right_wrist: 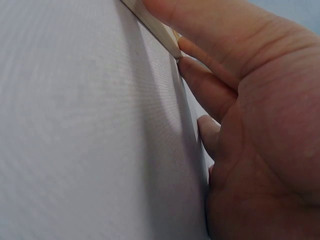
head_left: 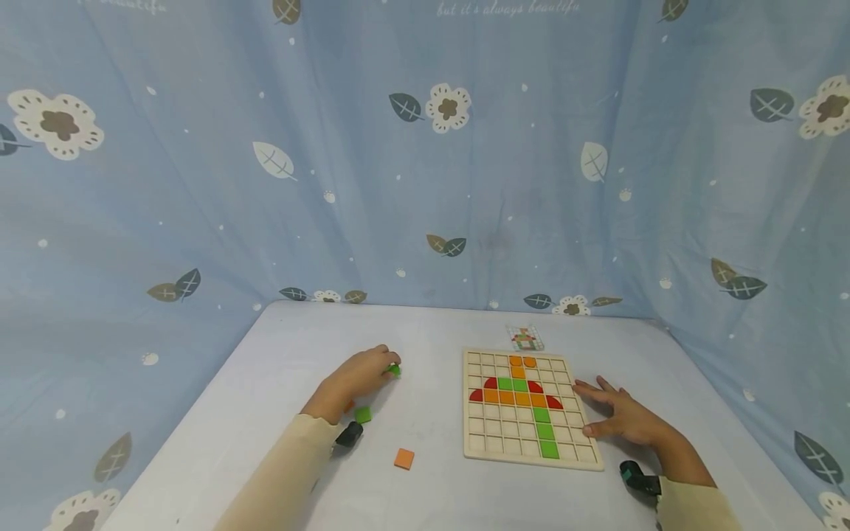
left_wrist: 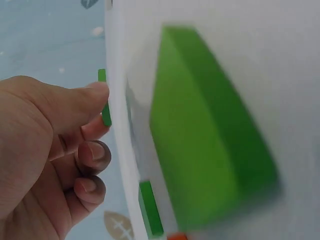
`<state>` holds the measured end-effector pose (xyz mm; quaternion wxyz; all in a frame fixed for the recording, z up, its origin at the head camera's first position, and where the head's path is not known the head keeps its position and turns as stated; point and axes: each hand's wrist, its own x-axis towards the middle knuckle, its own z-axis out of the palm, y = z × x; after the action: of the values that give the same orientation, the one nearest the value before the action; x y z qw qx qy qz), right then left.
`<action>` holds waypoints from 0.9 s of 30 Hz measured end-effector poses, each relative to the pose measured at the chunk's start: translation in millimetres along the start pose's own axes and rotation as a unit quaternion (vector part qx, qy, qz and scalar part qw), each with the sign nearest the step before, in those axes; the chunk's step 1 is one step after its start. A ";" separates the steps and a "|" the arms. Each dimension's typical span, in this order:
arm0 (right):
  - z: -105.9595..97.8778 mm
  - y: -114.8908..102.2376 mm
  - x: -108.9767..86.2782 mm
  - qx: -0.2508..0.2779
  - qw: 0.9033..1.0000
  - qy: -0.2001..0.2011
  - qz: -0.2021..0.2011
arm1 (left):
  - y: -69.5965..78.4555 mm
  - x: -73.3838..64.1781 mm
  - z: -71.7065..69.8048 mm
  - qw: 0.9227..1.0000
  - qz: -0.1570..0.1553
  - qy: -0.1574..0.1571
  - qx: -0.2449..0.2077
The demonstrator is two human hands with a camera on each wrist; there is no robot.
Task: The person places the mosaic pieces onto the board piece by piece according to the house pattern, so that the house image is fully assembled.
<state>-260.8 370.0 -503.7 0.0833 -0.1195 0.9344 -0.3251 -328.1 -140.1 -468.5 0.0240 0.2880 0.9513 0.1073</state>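
My left hand (head_left: 361, 375) pinches a small green square tile (head_left: 395, 369) between thumb and fingertips, over the left half of the table. In the left wrist view, that tile's edge shows on both sides of the thumb (left_wrist: 92, 100). My right hand (head_left: 624, 417) lies at the right edge of a wooden grid board (head_left: 494, 444), fingers spread, fingertips and thumb at its rim. Orange, green and red pieces form a pattern on the board. Below the left wrist lies another green tile (head_left: 362, 414), and a green piece (left_wrist: 215, 135) looms large in the left wrist view.
A loose orange tile (head_left: 403, 459) lies between the left forearm and the board. Another orange piece (head_left: 349, 406) is partly hidden by the left wrist. Behind the board lies a small pattern card (head_left: 525, 338). A blue printed curtain (head_left: 372, 184) surrounds the white table.
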 end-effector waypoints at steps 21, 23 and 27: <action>0.9 2.5 1.3 -0.009 1.000 -0.001 0.005 | 41.5 17.6 6.4 0.997 0.067 0.005 0.032; 0.9 2.0 1.2 -0.006 1.000 -0.001 0.004 | 46.6 18.8 6.1 0.997 0.073 0.007 0.033; 0.7 1.9 0.9 -0.006 1.000 -0.001 0.003 | 55.7 22.6 6.1 0.996 0.085 0.010 0.040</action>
<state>-261.9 370.8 -505.5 0.0839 -0.1177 0.9367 -0.3189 -316.0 -81.3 -462.0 -0.0063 0.3673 0.9271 0.0738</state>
